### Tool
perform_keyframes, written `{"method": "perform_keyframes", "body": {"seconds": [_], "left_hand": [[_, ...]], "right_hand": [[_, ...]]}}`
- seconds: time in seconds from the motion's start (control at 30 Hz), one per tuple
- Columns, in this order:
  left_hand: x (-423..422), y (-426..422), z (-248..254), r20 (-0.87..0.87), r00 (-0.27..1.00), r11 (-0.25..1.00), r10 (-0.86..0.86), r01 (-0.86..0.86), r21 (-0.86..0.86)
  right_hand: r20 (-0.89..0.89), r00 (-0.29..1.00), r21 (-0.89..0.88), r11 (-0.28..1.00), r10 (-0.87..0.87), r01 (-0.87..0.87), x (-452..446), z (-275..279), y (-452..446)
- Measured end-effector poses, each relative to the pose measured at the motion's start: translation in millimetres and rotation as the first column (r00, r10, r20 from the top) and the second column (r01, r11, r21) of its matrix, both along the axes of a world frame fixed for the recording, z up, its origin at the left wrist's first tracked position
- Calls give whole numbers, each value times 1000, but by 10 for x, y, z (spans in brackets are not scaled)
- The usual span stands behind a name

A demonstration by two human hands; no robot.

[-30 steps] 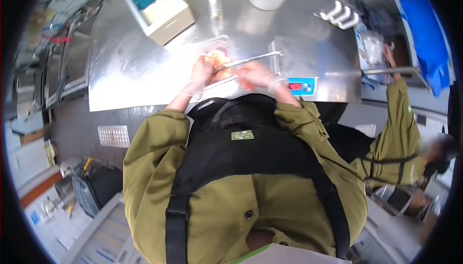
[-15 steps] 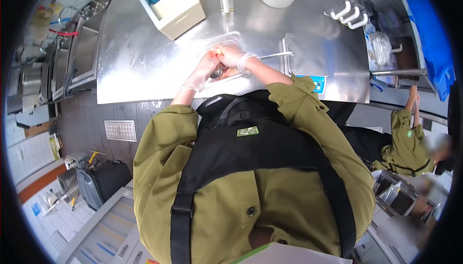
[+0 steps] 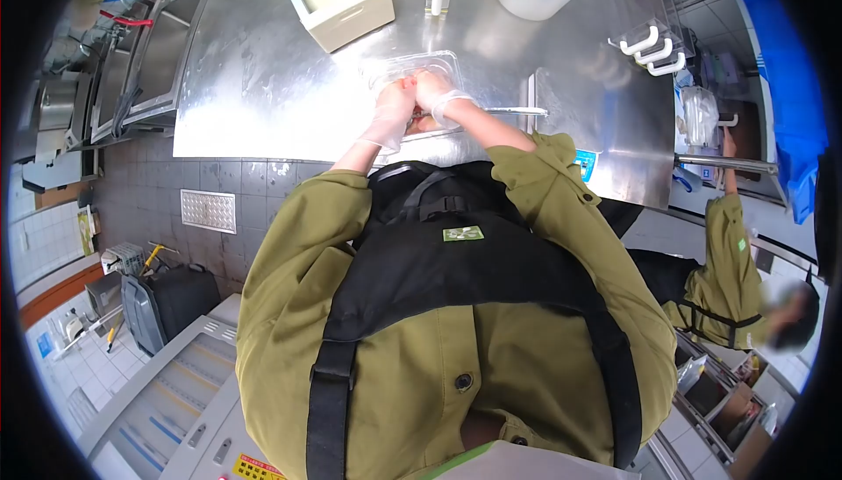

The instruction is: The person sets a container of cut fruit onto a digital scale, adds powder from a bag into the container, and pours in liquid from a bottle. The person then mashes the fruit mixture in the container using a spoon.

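Orange food (image 3: 426, 124) lies in a clear container (image 3: 451, 60) on the steel table (image 3: 263, 50). Over it, the gloved left hand (image 3: 394, 103) and right hand (image 3: 429, 90) meet with bent fingers; whether they pinch something, I cannot tell. A long metal handle (image 3: 529, 111) shows beyond the right forearm (image 3: 484, 125), and a blue scale panel (image 3: 585, 163) is near the right sleeve (image 3: 542, 166).
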State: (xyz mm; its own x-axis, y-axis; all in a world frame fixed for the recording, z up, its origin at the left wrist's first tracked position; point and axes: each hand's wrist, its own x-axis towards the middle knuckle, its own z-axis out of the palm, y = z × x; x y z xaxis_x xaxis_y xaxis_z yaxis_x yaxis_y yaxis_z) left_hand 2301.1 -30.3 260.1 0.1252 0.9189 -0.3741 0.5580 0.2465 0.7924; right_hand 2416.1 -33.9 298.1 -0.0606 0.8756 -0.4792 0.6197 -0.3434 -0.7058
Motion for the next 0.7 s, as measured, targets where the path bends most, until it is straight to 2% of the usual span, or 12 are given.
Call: {"method": "perform_keyframes", "body": {"seconds": [0.07, 0.17, 0.2, 0.23, 0.27, 0.37, 0.4, 0.47, 0.5, 0.57, 0.6, 0.7], "left_hand": [[28, 46, -225, -152, 988, 997, 3, 10, 82], [30, 21, -235, -30, 999, 991, 21, -17, 133], [-17, 29, -196, 134, 990, 996, 38, -27, -85], [-69, 2, 156, 286, 954, 955, 93, -4, -296], [-122, -13, 349, 417, 891, 873, 181, 49, -485], [-239, -14, 203, 492, 822, 856, 285, 13, -517], [-317, 48, -26, 560, 811, 867, 171, 147, -477], [-338, -77, 259, 556, 830, 918, 41, 188, -348], [-328, -141, 432, 547, 837, 936, -27, 214, -280], [-196, -222, 645, 625, 775, 935, 99, 143, -325], [-155, -242, 688, 658, 736, 930, 160, 111, -351], [-167, -161, 242, 582, 813, 961, 15, 149, -232]], "right_hand": [[54, 998, -35, 999, -16, 18, -9, -88, 51], [8, 1000, -154, 988, -15, 16, -5, -69, 143], [-72, 997, -219, 975, 8, -24, 41, -12, 176], [-155, 987, -279, 958, 30, -73, 82, -3, 202], [-479, 827, -451, 891, -294, 56, 107, -35, 191], [-686, 579, -593, 800, -441, -93, 149, -137, 247], [-671, 633, -563, 821, -386, -97, 153, -133, 255], [-626, 728, -500, 860, -279, -101, 172, -46, 227], [-673, 709, -433, 889, -208, -150, 182, -57, 205], [-753, 656, -284, 928, -60, -241, 186, -151, 162], [-746, 654, -285, 948, -126, -143, 151, -273, 148], [-686, 724, -296, 938, -79, -178, 161, -408, 194]]}}
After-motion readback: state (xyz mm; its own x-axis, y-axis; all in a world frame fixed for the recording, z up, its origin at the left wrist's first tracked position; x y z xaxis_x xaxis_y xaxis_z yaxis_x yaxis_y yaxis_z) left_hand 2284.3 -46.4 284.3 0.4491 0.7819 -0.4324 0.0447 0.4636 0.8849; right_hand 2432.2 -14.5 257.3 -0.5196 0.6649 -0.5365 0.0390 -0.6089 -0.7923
